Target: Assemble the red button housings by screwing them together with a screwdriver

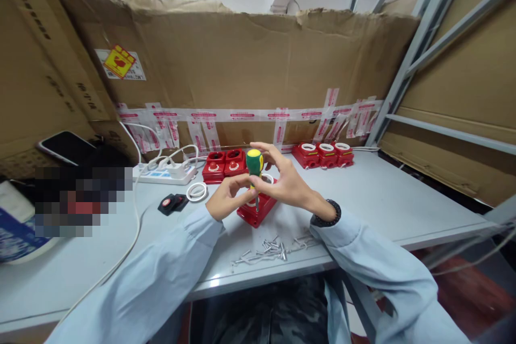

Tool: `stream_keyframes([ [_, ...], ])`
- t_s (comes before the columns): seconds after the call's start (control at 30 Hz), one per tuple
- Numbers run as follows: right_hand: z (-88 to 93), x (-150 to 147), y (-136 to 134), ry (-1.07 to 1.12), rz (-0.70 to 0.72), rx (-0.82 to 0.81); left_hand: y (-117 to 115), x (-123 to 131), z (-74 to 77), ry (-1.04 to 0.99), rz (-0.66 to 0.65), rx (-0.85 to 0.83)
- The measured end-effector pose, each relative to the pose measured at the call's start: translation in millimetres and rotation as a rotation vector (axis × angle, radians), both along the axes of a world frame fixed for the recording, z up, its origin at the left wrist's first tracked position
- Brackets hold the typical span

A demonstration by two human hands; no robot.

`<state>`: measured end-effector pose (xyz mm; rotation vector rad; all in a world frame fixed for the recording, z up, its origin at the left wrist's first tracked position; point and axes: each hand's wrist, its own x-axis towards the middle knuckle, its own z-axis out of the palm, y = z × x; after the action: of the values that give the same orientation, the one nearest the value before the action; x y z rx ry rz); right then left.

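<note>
A screwdriver (pixel 254 163) with a green and yellow handle stands nearly upright over a red housing (pixel 255 216) with a white ring. Its metal shaft points down at the housing's near part; the exact contact of the tip is unclear. My right hand (pixel 287 178) curls about the handle from the right, thumb against its lower part and fingers arched behind. From the left, my left hand (pixel 229 196) closes its thumb and fingers around the lower handle and shaft. Loose silver screws (pixel 272 248) lie in front of the housing, near the table edge.
Red housings with white rings (pixel 325 155) line the back right; two more red units (pixel 224 165) stand back left. White rings (pixel 197 192), black parts (pixel 172 203) and a power strip (pixel 166 173) lie left. A white cable (pixel 138 220) crosses the table. Cardboard (pixel 242 59) walls the back.
</note>
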<state>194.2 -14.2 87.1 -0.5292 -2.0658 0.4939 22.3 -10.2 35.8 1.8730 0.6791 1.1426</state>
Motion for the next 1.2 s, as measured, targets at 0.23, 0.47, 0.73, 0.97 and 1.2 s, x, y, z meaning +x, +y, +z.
stream_keyframes([
  [0.23, -5.7, -3.7, 1.0, -0.014, 0.052, -0.024, -1.1, 7.2, -5.2, -0.087, 0.164, 0.046],
  [0.47, -4.3, 0.5, 2.0, -0.026, 0.083, -0.128, 0.1, 0.6, -4.5, -0.049, 0.097, -0.034],
  [0.73, -9.3, -1.7, 0.8, 0.057, 0.038, -0.099, -0.3, 1.1, -3.2, -0.088, 0.010, -0.022],
  [0.97, -7.9, -1.8, -3.5, 0.035, -0.020, -0.019, 2.8, 0.4, -4.3, -0.068, 0.221, -0.016],
  [1.2, -8.6, -4.8, -7.3, 0.012, -0.040, 0.025, -1.6, 7.3, -5.6, -0.100, 0.297, -0.015],
])
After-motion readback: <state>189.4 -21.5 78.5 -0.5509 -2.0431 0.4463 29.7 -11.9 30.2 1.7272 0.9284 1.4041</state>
